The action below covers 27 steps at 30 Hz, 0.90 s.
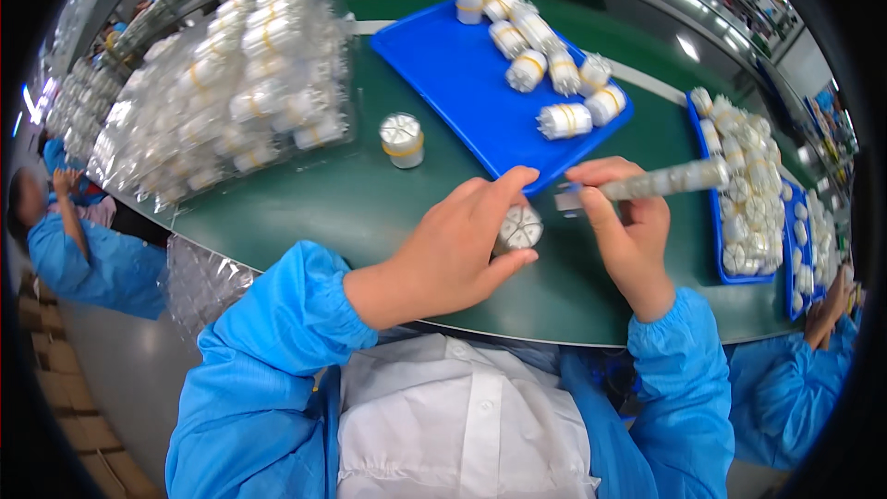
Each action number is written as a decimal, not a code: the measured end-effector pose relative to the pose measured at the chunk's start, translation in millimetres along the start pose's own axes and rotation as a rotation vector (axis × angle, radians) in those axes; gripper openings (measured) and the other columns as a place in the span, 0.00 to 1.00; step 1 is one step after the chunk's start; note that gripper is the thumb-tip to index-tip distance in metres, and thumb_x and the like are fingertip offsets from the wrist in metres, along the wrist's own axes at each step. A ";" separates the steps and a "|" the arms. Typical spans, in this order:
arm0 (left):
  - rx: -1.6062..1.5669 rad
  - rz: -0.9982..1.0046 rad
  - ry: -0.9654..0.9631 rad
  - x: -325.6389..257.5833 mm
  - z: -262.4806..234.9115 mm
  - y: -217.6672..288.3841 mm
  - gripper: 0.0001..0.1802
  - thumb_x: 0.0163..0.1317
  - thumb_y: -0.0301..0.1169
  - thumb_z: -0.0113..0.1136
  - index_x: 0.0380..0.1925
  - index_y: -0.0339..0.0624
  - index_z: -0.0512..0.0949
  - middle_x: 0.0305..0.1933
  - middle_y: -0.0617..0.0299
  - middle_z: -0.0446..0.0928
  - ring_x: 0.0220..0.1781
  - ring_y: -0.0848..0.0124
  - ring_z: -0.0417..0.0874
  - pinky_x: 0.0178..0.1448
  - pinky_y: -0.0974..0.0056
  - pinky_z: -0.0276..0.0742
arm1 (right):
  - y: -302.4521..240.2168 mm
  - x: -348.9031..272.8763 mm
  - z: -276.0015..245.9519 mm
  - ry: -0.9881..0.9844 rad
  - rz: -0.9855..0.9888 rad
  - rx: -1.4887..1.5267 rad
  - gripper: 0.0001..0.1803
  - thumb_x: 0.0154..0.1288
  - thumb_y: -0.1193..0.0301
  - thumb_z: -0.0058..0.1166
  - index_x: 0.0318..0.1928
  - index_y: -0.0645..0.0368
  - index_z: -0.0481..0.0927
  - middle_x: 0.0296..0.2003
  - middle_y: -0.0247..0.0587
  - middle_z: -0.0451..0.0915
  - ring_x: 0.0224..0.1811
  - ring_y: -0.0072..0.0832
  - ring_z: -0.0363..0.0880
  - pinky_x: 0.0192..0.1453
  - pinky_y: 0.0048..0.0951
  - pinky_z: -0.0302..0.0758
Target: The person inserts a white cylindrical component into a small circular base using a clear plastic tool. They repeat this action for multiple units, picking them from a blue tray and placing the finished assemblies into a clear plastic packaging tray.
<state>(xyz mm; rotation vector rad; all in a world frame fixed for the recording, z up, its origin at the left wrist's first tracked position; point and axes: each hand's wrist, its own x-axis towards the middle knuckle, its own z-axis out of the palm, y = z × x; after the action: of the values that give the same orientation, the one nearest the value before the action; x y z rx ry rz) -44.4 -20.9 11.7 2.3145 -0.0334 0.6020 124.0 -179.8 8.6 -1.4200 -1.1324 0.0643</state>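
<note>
My left hand is curled round a short white cylindrical bundle, whose round end shows wedge-shaped sections. Between the thumb and fingers of my right hand is a slim clear tube with whitish contents, slanting up to the right. A small clear piece shows at the tube's left end, too blurred to make out. Both hands are over the green table, the tube's left end just right of the bundle and apart from it. A similar bundle with a yellow band stands upright beyond my left hand.
Ahead lies a blue tray with several banded bundles. Stacked clear packs of bundles fill the table's left. On the right, another blue tray is heaped with white pieces. People in blue sleeves sit at both sides.
</note>
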 end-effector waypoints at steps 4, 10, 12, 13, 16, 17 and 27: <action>0.319 -0.049 0.169 -21.9 -40.3 -5.1 0.43 0.55 0.26 0.74 0.70 0.40 0.63 0.50 0.49 0.77 0.51 0.52 0.79 0.53 0.53 0.78 | -2.1 0.0 2.2 -0.091 -0.050 -0.119 0.06 0.66 0.78 0.64 0.43 0.62 0.82 0.41 0.44 0.86 0.43 0.32 0.85 0.47 0.33 0.80; 0.599 -0.211 0.212 -14.0 -76.8 -23.9 0.40 0.56 0.29 0.69 0.69 0.38 0.63 0.56 0.42 0.70 0.53 0.42 0.79 0.54 0.48 0.80 | -3.1 0.8 9.1 -0.151 -0.140 -0.217 0.08 0.63 0.79 0.65 0.42 0.62 0.82 0.40 0.45 0.85 0.43 0.36 0.84 0.47 0.36 0.79; 0.688 -0.203 0.180 -2.1 -74.6 -32.6 0.35 0.61 0.36 0.70 0.65 0.37 0.68 0.53 0.44 0.71 0.50 0.45 0.80 0.52 0.48 0.81 | 0.5 -1.3 9.4 -0.112 -0.078 -0.194 0.08 0.63 0.79 0.65 0.42 0.61 0.82 0.40 0.45 0.85 0.43 0.36 0.84 0.47 0.36 0.79; 0.714 -0.203 0.145 2.0 -74.2 -37.2 0.32 0.62 0.38 0.70 0.63 0.36 0.70 0.51 0.45 0.72 0.49 0.46 0.80 0.51 0.49 0.81 | 1.0 -1.9 8.5 -0.098 -0.045 -0.188 0.08 0.62 0.79 0.65 0.42 0.61 0.81 0.40 0.45 0.85 0.43 0.36 0.84 0.47 0.36 0.79; 0.785 -0.151 0.084 7.7 -76.5 -54.2 0.23 0.66 0.42 0.67 0.50 0.34 0.76 0.41 0.48 0.77 0.44 0.48 0.80 0.47 0.49 0.80 | 2.9 -1.0 6.6 -0.096 -0.040 -0.210 0.07 0.63 0.79 0.64 0.41 0.61 0.80 0.39 0.46 0.85 0.42 0.36 0.84 0.48 0.36 0.79; 0.766 -0.158 0.082 7.6 -77.9 -55.3 0.23 0.66 0.42 0.67 0.50 0.34 0.76 0.40 0.47 0.77 0.43 0.48 0.81 0.47 0.49 0.80 | 4.6 -0.1 6.4 -0.093 -0.042 -0.210 0.07 0.64 0.79 0.64 0.41 0.61 0.80 0.39 0.46 0.85 0.42 0.36 0.84 0.48 0.36 0.79; 0.379 -0.253 0.401 -19.3 -172.0 3.3 0.25 0.67 0.40 0.69 0.59 0.37 0.78 0.51 0.53 0.83 0.46 0.65 0.83 0.51 0.60 0.80 | 3.5 -1.3 6.7 -0.116 -0.002 -0.210 0.06 0.65 0.78 0.63 0.42 0.61 0.81 0.41 0.45 0.83 0.44 0.35 0.82 0.50 0.36 0.77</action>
<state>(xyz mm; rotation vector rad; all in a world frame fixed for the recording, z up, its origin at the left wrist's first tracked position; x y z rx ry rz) -133.2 88.4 112.5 2.4517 0.5987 0.9939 121.1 -174.9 3.5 -1.6184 -1.2643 0.0271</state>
